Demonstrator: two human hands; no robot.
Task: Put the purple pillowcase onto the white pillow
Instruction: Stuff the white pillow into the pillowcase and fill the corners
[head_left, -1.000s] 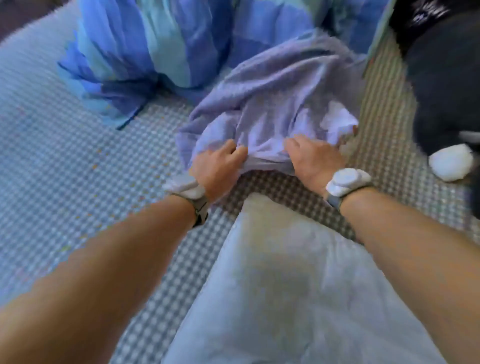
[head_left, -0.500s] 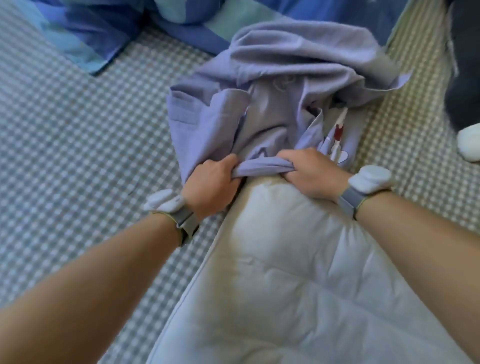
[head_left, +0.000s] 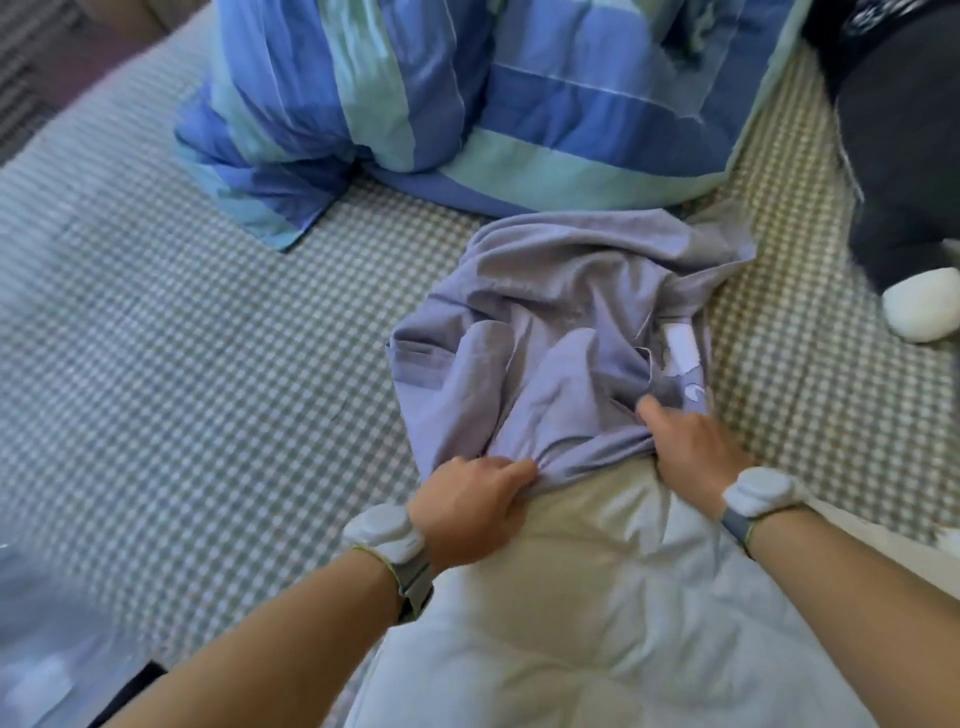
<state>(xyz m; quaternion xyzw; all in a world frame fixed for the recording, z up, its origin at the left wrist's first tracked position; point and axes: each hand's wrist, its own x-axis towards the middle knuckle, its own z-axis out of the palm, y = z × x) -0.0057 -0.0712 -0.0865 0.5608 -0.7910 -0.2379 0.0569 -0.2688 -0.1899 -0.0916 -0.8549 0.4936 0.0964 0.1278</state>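
The purple pillowcase (head_left: 561, 332) lies crumpled on the checked bed, its near opening drawn over the far end of the white pillow (head_left: 597, 613). My left hand (head_left: 467, 506) grips the left side of that opening edge with curled fingers. My right hand (head_left: 693, 449) grips the right side of the same edge, thumb lying on top of the fabric. The pillow's far end is hidden inside the case. A white printed patch shows on the case's right side.
A blue and teal striped duvet (head_left: 467, 104) is heaped at the back of the checked bed sheet (head_left: 182, 364). A dark plush toy with a white paw (head_left: 919, 306) sits at the right edge. Something pale and blurred shows at the bottom left.
The pillowcase opening has come from beyond the pillow onto its far end. Both hands keep their grip on the edge and have spread further apart.
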